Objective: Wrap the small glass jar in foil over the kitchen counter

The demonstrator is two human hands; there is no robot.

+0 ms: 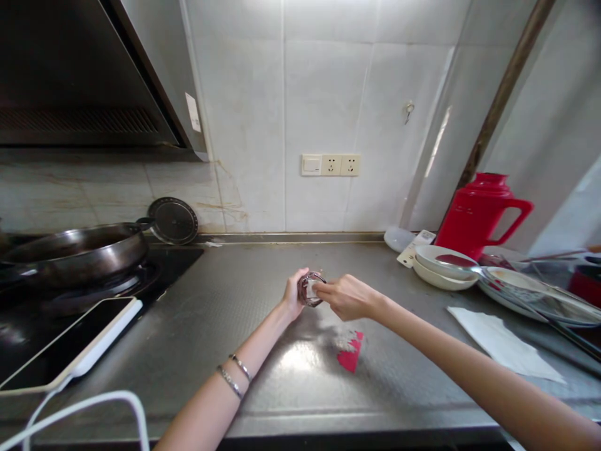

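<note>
Over the middle of the metal counter, my left hand (293, 297) is wrapped round the side of a small glass cup (306, 302), its mouth tilted toward me. The cup looks clear with dark reddish-brown reflections. My right hand (346, 297) reaches to the cup's mouth from the right, fingers pinched on a small white wad (310, 288) that looks like tissue. The fingertips are partly hidden at the rim. On the counter just below the hands lies a torn-edged red patch (351, 353), apart from both of them.
At left, a steel pan (89, 250) sits on the black stove and a phone (70, 344) with a white cable lies in front. At right stand a red thermos (479, 216), stacked bowls (444, 280), plates (511, 307) and a white napkin (502, 343). Wall sockets (331, 165) are behind.
</note>
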